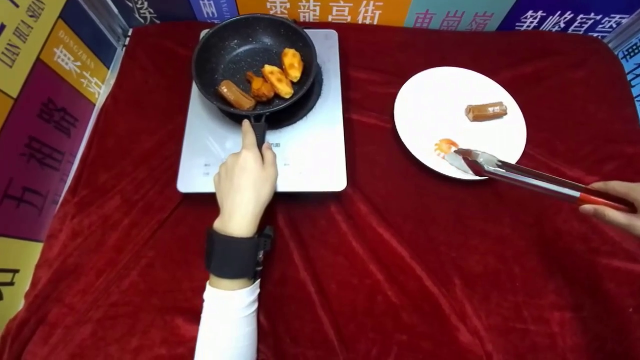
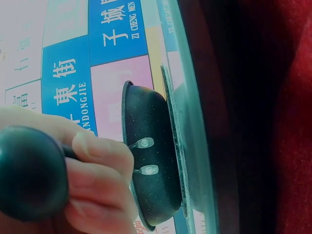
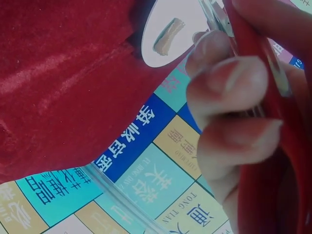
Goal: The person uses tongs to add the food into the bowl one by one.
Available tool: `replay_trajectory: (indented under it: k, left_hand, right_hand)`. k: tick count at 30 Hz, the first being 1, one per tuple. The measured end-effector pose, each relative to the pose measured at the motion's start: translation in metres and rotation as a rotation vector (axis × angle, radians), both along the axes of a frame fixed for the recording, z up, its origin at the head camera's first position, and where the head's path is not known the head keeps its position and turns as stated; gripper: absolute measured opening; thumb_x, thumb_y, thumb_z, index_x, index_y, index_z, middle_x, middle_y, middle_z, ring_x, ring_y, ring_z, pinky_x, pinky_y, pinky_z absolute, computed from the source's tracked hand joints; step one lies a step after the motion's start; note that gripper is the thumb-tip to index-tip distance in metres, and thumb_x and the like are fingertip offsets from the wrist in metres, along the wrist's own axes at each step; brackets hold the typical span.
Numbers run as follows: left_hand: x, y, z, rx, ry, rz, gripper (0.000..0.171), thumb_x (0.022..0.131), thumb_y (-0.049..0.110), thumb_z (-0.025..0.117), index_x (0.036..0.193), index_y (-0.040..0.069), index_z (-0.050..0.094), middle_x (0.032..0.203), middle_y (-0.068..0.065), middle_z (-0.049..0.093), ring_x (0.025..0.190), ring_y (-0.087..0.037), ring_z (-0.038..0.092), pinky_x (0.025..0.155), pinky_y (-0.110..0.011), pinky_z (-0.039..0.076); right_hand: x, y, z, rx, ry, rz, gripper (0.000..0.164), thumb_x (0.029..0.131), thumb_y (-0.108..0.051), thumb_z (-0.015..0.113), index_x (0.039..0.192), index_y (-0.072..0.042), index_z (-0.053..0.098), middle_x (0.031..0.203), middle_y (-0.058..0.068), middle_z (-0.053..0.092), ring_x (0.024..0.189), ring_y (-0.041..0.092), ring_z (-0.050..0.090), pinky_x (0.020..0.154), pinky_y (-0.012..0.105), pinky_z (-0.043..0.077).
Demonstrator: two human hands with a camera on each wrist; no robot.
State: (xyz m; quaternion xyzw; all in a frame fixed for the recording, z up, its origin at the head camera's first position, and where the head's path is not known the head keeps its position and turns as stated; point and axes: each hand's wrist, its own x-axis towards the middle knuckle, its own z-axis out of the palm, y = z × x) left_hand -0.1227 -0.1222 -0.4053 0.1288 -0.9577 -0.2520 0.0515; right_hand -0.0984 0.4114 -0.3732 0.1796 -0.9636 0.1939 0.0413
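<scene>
Upper left in the head view, a round black frying pan (image 1: 240,60) is holding four browned food pieces (image 1: 277,81); below, the left hand (image 1: 246,177) is gripping its black handle (image 1: 259,132) with curled fingers. Rightward, an orange-and-white shrimp (image 1: 445,147) is lying on a round white plate (image 1: 425,100), at the tips of metal tongs (image 1: 535,180); the right hand (image 1: 617,204) is clasping their red handles (image 1: 602,200).

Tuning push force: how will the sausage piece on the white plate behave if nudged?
The sausage piece may slip, since its surface shines. It could roll when pushed sideways, being roughly cylindrical on the smooth-looking white plate. Tipping seems unlikely: it lies on its side.
</scene>
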Motion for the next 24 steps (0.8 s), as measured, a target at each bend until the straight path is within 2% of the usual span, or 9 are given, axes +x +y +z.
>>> replay_trajectory:
  k: [2,3,6,8,9,10,17,24]
  left_hand:
    - [-0.0002,-0.0001,0.0,0.0,0.0,-0.002,0.057,0.096,0.036,0.036,0.146,0.011,0.026,0.087,-0.02,0.067,0.064,-0.035,0.061,0.054,-0.048,0.044]
    - [-0.0003,0.0001,0.0,-0.001,0.001,-0.002,0.057,0.096,0.036,0.036,0.146,0.011,0.026,0.086,-0.02,0.066,0.064,-0.034,0.06,0.053,-0.048,0.044]
    - [-0.0002,0.0,0.0002,-0.001,-0.001,-0.003,0.057,0.096,0.036,0.036,0.146,0.011,0.026,0.085,-0.019,0.066,0.063,-0.034,0.06,0.053,-0.048,0.044]
    - [-0.0002,-0.0002,0.0002,-0.001,0.005,-0.002,0.057,0.096,0.036,0.036,0.146,0.01,0.027,0.085,-0.02,0.066,0.064,-0.035,0.061,0.054,-0.049,0.044]
    - [-0.0002,-0.0001,0.0002,-0.003,0.007,-0.001,0.057,0.096,0.036,0.036,0.146,0.01,0.027,0.085,-0.021,0.066,0.064,-0.035,0.061,0.053,-0.049,0.044]
    - [-0.0004,-0.0003,0.0,-0.003,0.011,-0.002,0.057,0.096,0.036,0.036,0.146,0.01,0.027,0.085,-0.021,0.066,0.064,-0.036,0.061,0.053,-0.049,0.044]
    - [-0.0008,-0.0002,-0.0005,-0.007,0.028,-0.009,0.057,0.096,0.036,0.037,0.145,0.009,0.028,0.084,-0.02,0.067,0.062,-0.035,0.061,0.052,-0.048,0.044]
    - [-0.0002,-0.0008,-0.0008,-0.007,0.023,-0.003,0.057,0.095,0.036,0.037,0.145,0.01,0.028,0.088,-0.021,0.067,0.064,-0.036,0.062,0.053,-0.049,0.045]
  right_hand:
    - [-0.0012,-0.0006,0.0002,0.008,0.011,0.03,0.07,0.072,-0.004,0.074,0.099,-0.06,0.041,0.071,-0.042,0.039,0.045,-0.013,0.035,0.039,0.013,0.028]
    - [-0.0019,-0.0009,0.0006,0.017,0.022,0.052,0.064,0.072,-0.003,0.074,0.097,-0.055,0.046,0.069,-0.04,0.04,0.044,-0.013,0.034,0.038,0.013,0.027]
    - [-0.0033,-0.0026,0.0021,0.095,0.051,0.103,0.035,0.074,-0.007,0.074,0.093,-0.033,0.061,0.06,-0.025,0.047,0.041,-0.013,0.027,0.037,0.013,0.024]
    - [-0.0031,-0.0041,0.0032,0.149,0.052,0.111,0.017,0.077,-0.01,0.073,0.091,-0.012,0.064,0.056,-0.014,0.049,0.039,-0.012,0.023,0.036,0.014,0.023]
    - [-0.0028,-0.0047,0.0037,0.176,0.05,0.113,0.018,0.078,-0.012,0.072,0.09,-0.002,0.062,0.054,-0.009,0.049,0.039,-0.011,0.021,0.035,0.014,0.022]
    - [-0.0023,-0.0053,0.0042,0.2,0.045,0.116,0.019,0.08,-0.013,0.071,0.089,0.0,0.061,0.053,-0.006,0.048,0.038,-0.011,0.019,0.035,0.015,0.021]
    - [0.0014,-0.008,0.0051,0.254,0.013,0.129,0.012,0.082,-0.009,0.067,0.09,-0.002,0.061,0.052,-0.008,0.042,0.037,-0.01,0.019,0.035,0.015,0.022]
    - [0.0006,-0.0069,0.0041,0.218,0.002,0.092,0.014,0.078,-0.004,0.07,0.089,-0.005,0.061,0.053,-0.007,0.043,0.037,-0.01,0.022,0.035,0.015,0.024]
